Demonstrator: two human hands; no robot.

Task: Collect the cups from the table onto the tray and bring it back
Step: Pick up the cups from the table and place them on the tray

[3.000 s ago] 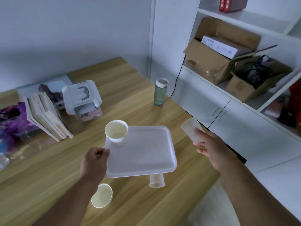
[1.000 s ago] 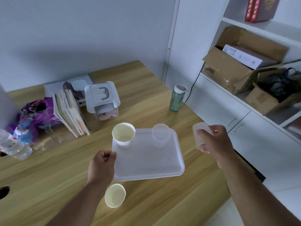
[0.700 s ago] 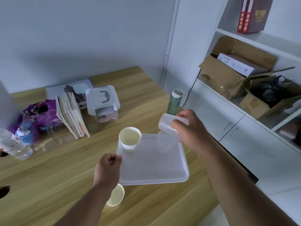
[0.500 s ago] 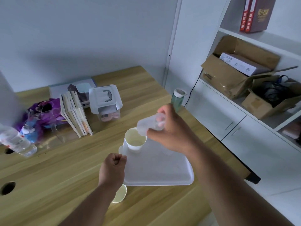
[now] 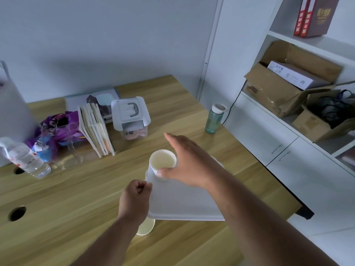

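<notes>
My left hand (image 5: 135, 198) is a closed fist gripping the left edge of a white plastic tray (image 5: 184, 204), held just above the wooden table (image 5: 57, 198). A white paper cup (image 5: 162, 160) stands upright at the tray's far left corner. My right hand (image 5: 188, 162) reaches across the tray with its fingers stretched out and its thumb at the cup's base. It hides most of a clear plastic cup (image 5: 218, 162) on the tray's far right. Another paper cup (image 5: 146, 228) stands on the table, half hidden under the tray's near edge.
A green water bottle (image 5: 214, 119) stands near the table's right edge. A lidded storage box (image 5: 130, 116), leaning books (image 5: 96, 129) and a lying water bottle (image 5: 26, 160) fill the far left. White cabinets and shelves with cardboard boxes (image 5: 278, 89) stand on the right.
My right hand carried a clear cup from the right across to the tray, and now its fingers are spread beside the paper cup. The left hand kept hold of the tray.
</notes>
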